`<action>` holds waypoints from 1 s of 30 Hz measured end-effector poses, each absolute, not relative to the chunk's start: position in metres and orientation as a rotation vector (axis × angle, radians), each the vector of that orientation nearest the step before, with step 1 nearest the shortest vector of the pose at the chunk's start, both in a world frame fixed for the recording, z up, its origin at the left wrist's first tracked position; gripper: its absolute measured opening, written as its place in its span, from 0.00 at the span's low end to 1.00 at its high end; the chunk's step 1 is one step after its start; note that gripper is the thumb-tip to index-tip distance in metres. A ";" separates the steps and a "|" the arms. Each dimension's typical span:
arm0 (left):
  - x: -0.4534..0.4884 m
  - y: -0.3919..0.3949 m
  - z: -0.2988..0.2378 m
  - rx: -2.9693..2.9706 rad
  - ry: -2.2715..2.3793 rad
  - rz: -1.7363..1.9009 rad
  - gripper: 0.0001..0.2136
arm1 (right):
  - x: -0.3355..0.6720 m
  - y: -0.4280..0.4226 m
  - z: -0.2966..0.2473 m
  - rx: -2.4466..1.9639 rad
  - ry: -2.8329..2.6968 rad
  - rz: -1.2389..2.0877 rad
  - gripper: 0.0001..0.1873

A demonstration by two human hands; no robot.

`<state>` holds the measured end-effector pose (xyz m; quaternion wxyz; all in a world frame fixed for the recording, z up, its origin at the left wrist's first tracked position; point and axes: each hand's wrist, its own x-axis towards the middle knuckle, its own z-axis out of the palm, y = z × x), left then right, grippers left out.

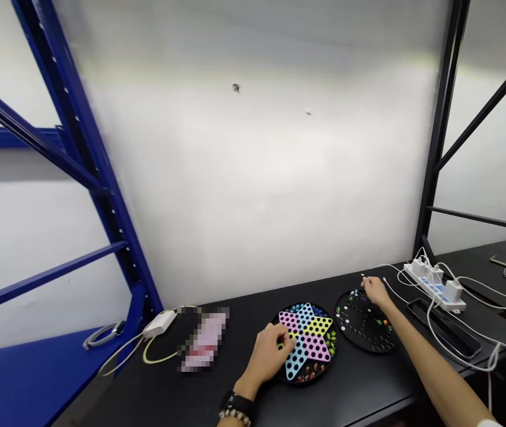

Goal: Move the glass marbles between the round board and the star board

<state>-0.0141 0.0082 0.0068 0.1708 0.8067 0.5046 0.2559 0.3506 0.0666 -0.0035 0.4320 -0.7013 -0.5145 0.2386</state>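
A round Chinese checkers board [317, 347] with a pink, yellow and blue star lies on the black table. Small coloured pieces, among them green ones [331, 342] and reddish ones [312, 372], fill the pockets around the star. My left hand [270, 351] is over the board's left side, its thumb and index finger pinched; what they hold, if anything, is hidden. Beyond the far edge of a round black lid [359, 332], my right hand [375, 290] is closed, with a small yellow piece [362, 275] at its fingertips. White, green and orange bits dot the lid.
A power strip [435, 287] with white plugs and loose cables is at the right, beside a black phone [444, 328]. Left of the board lie a blurred pink packet [206, 341] and a white adapter [160, 324]. A blue rack post [101, 160] rises at the left.
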 end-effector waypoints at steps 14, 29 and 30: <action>-0.014 0.003 0.009 2.268 1.455 0.705 0.11 | 0.324 0.087 -0.023 -2.063 -1.567 0.548 0.11; -0.025 0.009 0.013 2.164 1.630 1.284 0.15 | 0.244 0.075 0.013 -1.051 -0.863 1.239 0.19; -0.025 0.010 0.013 2.158 1.629 1.306 0.15 | 0.224 0.076 0.014 -1.024 -0.850 1.266 0.20</action>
